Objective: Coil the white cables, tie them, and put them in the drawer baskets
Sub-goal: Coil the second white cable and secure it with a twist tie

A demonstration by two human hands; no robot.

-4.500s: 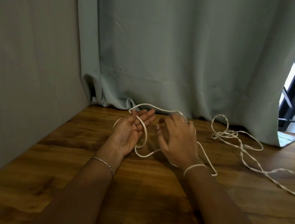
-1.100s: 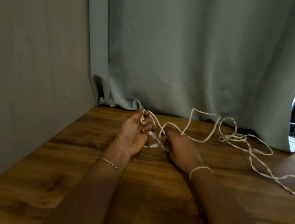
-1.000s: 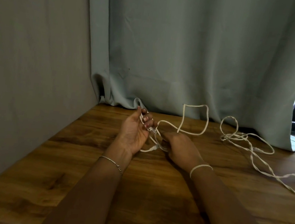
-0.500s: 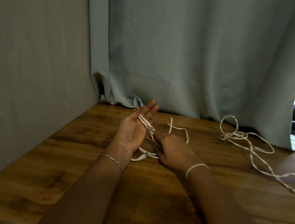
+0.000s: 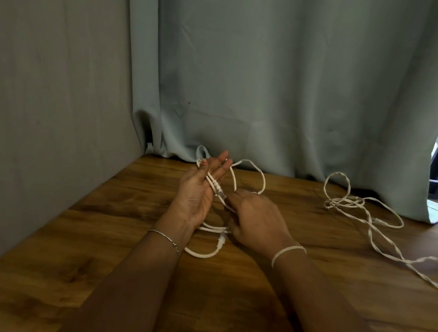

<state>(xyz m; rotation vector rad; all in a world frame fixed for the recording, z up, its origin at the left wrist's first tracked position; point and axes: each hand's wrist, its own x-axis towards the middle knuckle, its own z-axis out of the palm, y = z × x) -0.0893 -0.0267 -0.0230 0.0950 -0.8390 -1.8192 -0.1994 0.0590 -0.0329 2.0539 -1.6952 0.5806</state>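
1. White cable (image 5: 250,169) loops over the wooden desk (image 5: 88,274), strands across the left hand (image 5: 195,193), its grip spread open.
2. Right hand (image 5: 258,221) pinches that cable.
3. Another cable (image 5: 366,217) lies tangled far right.

Both forearms reach forward over the wooden table (image 5: 306,300), side by side. The left hand (image 5: 198,191) is raised above the table, palm turned up and toward the right hand, fingers (image 5: 219,166) extended and spread loosely, with strands of a white cable (image 5: 214,186) lying across them. A thin bracelet (image 5: 165,238) circles the left wrist. The right hand (image 5: 256,220) sits palm down, just beside the left palm and lower, nearer the table; its fingertips pinch the cable. A white band (image 5: 288,253) rings the right wrist.
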